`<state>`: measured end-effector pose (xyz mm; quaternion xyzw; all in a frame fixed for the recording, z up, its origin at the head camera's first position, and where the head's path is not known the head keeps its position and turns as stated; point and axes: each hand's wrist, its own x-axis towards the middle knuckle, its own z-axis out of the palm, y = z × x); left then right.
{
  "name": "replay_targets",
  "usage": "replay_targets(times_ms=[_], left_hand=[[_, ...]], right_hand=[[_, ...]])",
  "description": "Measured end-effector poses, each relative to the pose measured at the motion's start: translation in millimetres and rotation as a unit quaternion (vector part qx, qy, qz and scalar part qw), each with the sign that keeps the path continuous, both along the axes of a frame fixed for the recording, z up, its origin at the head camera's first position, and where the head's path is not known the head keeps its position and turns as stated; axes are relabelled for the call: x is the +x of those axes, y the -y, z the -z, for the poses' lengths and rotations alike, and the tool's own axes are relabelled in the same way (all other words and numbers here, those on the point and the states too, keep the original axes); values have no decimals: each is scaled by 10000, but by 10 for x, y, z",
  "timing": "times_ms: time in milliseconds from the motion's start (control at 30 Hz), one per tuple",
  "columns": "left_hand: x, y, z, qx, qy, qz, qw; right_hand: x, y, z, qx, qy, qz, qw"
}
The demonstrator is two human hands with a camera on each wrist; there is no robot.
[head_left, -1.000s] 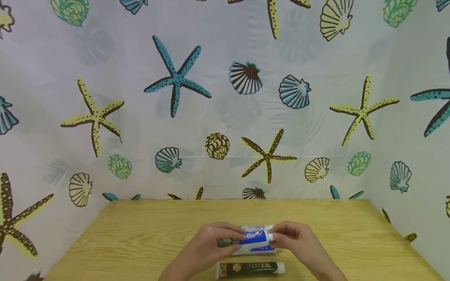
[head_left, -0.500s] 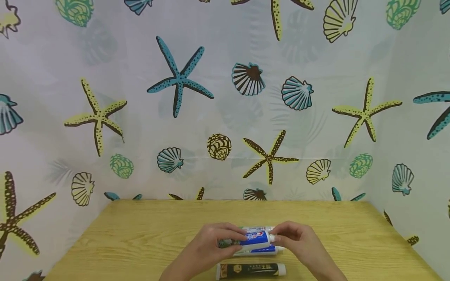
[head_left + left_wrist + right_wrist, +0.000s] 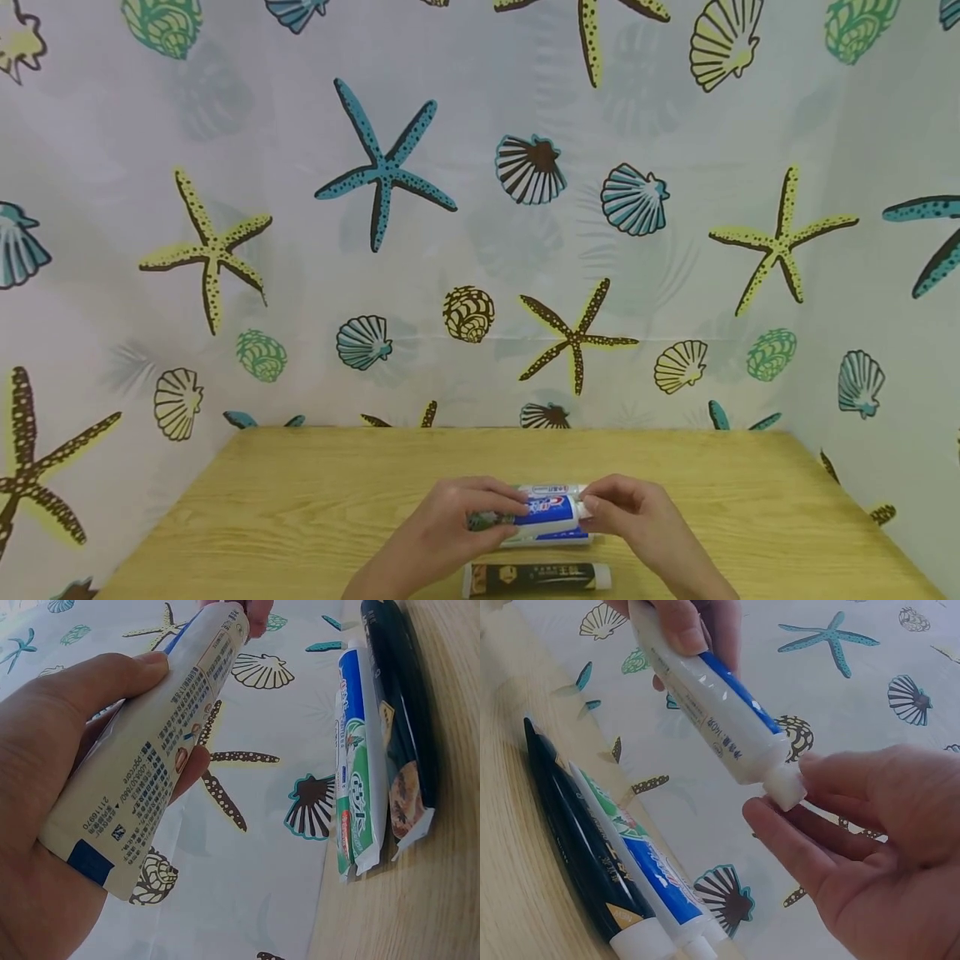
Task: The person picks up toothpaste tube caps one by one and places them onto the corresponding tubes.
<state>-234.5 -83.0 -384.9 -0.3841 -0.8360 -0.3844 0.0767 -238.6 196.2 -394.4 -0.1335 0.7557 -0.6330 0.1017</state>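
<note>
My left hand grips a white and blue toothpaste tube around its body, holding it above the table. In the left wrist view, the printed back of the held tube faces the camera, its flat crimped end near the palm. My right hand is at the other end, thumb and fingers pinching the white cap. Behind and partly under the held tube lie other toothpaste tubes, one green, blue and white. Nearest my body lies a black toothpaste tube with a white cap.
The wooden table carries the tubes close together near its front. A pale curtain printed with starfish and shells stands behind the table and along both sides.
The whole head view has shifted slightly. My right fingers have turned a little around the cap, covering more of it. The left hand keeps its grip on the tube.
</note>
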Motion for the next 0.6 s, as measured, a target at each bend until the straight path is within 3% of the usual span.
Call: replay_targets(times_ms=[200, 600], left_hand=[[-3, 1, -16, -81, -18, 18, 10000], [4, -10, -11, -72, 16, 16, 10000]], right_hand=[[9, 8, -25, 354, -230, 180, 9989], [-3, -28, -10, -33, 82, -170, 9998]])
